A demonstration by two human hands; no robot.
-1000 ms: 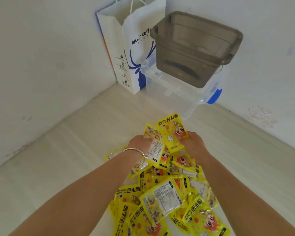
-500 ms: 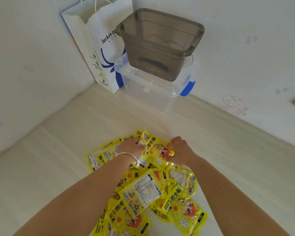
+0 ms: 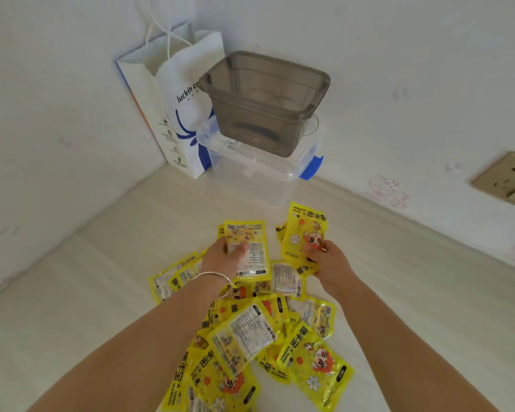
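Bare forearms, a thin silver bangle (image 3: 214,273) (small ring charm (image 3: 225,292) on it) at the wrist of the left hand (image 3: 225,258)

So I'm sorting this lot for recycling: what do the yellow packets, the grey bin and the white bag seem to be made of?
The yellow packets: probably glossy printed plastic film; they glint and have flat sealed edges. The grey bin: rigid smoky translucent plastic; its far wall shows through the near one. The white bag: matt paper, judging by its crisp folded creases, with cord handles.
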